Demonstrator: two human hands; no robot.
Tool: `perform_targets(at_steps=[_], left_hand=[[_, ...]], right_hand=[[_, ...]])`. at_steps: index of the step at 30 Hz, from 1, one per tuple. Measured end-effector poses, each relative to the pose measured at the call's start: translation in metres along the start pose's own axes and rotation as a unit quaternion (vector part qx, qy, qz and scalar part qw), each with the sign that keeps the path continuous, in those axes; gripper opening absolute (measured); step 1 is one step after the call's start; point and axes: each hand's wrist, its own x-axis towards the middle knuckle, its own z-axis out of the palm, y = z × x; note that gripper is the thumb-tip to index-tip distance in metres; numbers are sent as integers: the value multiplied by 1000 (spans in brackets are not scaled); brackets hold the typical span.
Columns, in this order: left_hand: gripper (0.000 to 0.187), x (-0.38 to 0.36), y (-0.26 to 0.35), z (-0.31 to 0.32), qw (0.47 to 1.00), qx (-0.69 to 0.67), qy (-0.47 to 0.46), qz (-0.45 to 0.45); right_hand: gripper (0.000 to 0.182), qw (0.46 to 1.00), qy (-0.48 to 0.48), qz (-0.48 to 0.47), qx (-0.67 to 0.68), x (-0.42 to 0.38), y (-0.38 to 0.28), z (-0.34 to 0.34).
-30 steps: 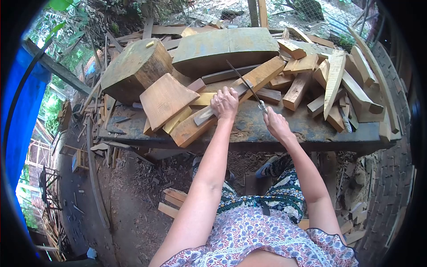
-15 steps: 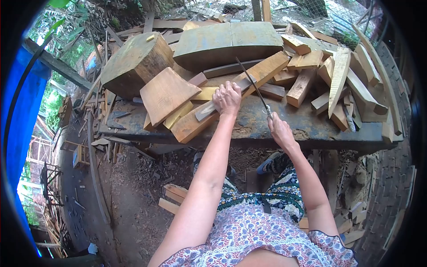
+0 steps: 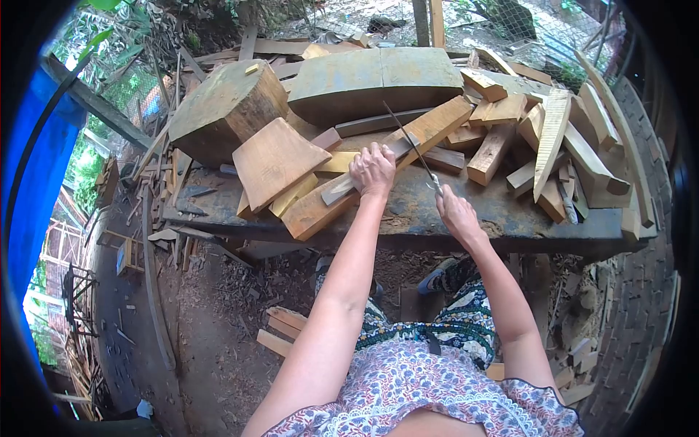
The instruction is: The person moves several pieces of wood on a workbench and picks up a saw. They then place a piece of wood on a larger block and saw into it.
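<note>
My left hand is closed over a narrow grey-brown wood strip, pressing it down on a thick, squared timber. The timber lies slantwise on the workbench. To the right, my right hand grips a handsaw by its pale, wrapped-looking handle. The saw's long thin blade crosses the strip's far end just beyond my left hand, its tip pointing up and left. The blade's teeth are too small to make out. A flared flat board leans left of the timber, over a yellowish block.
Large wood blocks stand at the back of the dark workbench. Many offcuts are heaped on the right. A blue tarp hangs at far left. Wood chips and pieces lie on the ground.
The view has tilted slightly, so the bench sits lower in frame. Against the strip, the saw has shifted slightly away from me, up and left. My left hand keeps its place.
</note>
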Motion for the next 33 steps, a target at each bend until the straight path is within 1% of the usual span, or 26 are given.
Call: perform_targets(at_steps=[6,8,9,11,14,23,26,30,32,33], left_hand=[[30,-1,1,1,1000,-6,-10,5],[28,-1,0,5,1000,-11,25,6],[28,-1,0,3,1000,-11,26,7],[30,-1,1,-1,1000,-1,6,5],[30,0,1,-1,1000,2,7,6],[30,0,0,1,1000,1,7,4],[30,0,1,-2,1000,2,-10,0],[30,1,1,1,1000,-3,-7,0],[27,-1,1,1,1000,-14,14,4],[27,-1,2,1,1000,-16,15,5]], right_hand=[[23,1000,0,7,-8,-15,10,-5],[23,1000,1,6,-2,-7,10,-8],[23,1000,1,1,-1,0,9,-7],[24,1000,0,-5,2,9,9,-5],[24,1000,-4,-7,15,14,1,-1],[24,999,18,-15,44,7,7,15],[24,999,16,-7,49,1,9,16],[25,999,2,-5,38,11,4,3],[25,1000,-6,4,28,22,4,-4],[25,1000,-9,-12,25,31,4,-5]])
